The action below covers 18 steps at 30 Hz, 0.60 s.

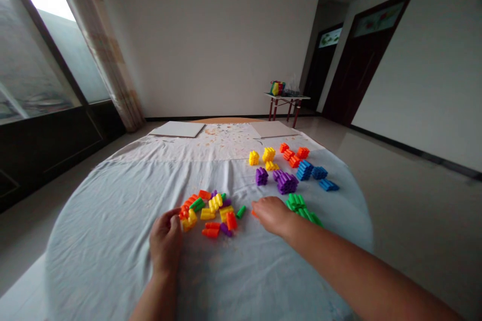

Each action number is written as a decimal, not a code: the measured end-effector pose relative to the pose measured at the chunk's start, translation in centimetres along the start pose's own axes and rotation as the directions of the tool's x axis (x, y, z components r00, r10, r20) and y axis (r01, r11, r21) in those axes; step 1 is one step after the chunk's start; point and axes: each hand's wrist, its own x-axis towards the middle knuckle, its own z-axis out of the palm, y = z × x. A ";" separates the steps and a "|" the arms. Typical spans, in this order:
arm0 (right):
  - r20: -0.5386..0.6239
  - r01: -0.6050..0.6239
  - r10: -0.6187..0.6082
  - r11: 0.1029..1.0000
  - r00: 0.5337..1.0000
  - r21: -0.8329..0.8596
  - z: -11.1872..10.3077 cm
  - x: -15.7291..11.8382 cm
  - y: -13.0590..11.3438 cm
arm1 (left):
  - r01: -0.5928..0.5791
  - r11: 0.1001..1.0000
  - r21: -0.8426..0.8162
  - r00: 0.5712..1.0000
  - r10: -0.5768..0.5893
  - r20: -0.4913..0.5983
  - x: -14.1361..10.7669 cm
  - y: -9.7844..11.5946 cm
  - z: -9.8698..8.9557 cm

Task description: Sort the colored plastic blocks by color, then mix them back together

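A loose pile of small plastic building blocks in orange, yellow, green and purple lies on the cloth, with a yellow block near its middle. My left hand is at the pile's left edge, loosely cupped, its fingertips against the orange blocks there. To the right, my right hand is closed, palm down, with an orange block showing at its fingertips. A single green block lies between the pile and my right hand. Just beyond that hand is a green cluster, partly hidden by my forearm.
Behind my right hand sit purple, blue, yellow and orange clusters, grouped by colour. Two flat boards lie at the far edge of the cloth-covered round table. A small side table stands by the wall.
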 end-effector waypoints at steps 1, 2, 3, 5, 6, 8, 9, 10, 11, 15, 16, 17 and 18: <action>0.022 -0.009 0.009 1.000 1.000 -0.013 0.1 0.2 -0.3 | -0.003 1.000 -0.004 1.000 0.003 0.006 0.0 -0.1 0.0; 0.037 -0.015 0.016 1.000 0.999 -0.015 0.2 0.5 -0.6 | -0.007 1.000 -0.005 1.000 0.008 0.009 0.0 -0.2 0.0; 0.041 -0.022 0.022 1.000 0.999 -0.005 0.3 0.7 -0.9 | -0.011 1.000 -0.004 1.000 0.011 0.008 0.0 -0.3 0.0; 0.031 -0.029 0.028 0.999 0.999 0.037 0.4 1.4 -1.4 | -0.013 1.000 0.001 1.000 0.013 0.008 0.0 -0.3 0.0; 0.022 -0.028 0.026 0.998 0.999 0.062 0.5 1.9 -1.7 | -0.011 1.000 0.007 1.000 0.011 0.005 0.0 -0.3 0.0; 0.003 -0.018 0.018 0.995 1.000 0.099 0.7 2.8 -2.3 | -0.009 1.000 0.021 1.000 0.009 -0.002 -0.2 -0.1 -0.1; -0.009 -0.007 0.009 0.993 1.000 0.116 0.7 3.4 -2.7 | -0.008 1.000 0.026 1.000 0.008 -0.004 -0.3 0.0 -0.1; -0.030 0.008 -0.004 0.989 1.000 0.146 0.8 3.8 -3.0 | -0.006 1.000 0.026 1.000 0.006 -0.003 -0.4 0.1 -0.2; -0.065 0.026 -0.014 0.980 0.998 0.195 1.0 4.2 -3.4 | -0.007 1.000 0.020 1.000 0.007 0.003 -0.5 0.2 -0.2; -0.264 0.090 0.045 0.873 0.963 0.479 2.4 4.1 -4.2 | -0.021 1.000 -0.019 0.999 0.022 0.046 -0.6 0.2 -0.2; -0.297 0.094 0.082 0.840 0.951 0.534 3.0 3.7 -4.3 | -0.022 0.999 -0.032 0.998 0.023 0.055 -0.6 0.0 -0.2; -0.320 0.097 0.117 0.808 0.940 0.581 3.8 3.1 -4.4 | -0.018 0.999 -0.043 0.998 0.021 0.064 -0.6 -0.2 -0.1; -0.335 0.098 0.148 0.780 0.931 0.618 4.6 2.6 -4.5 | -0.015 0.998 -0.053 0.997 0.019 0.071 -0.5 -0.4 0.0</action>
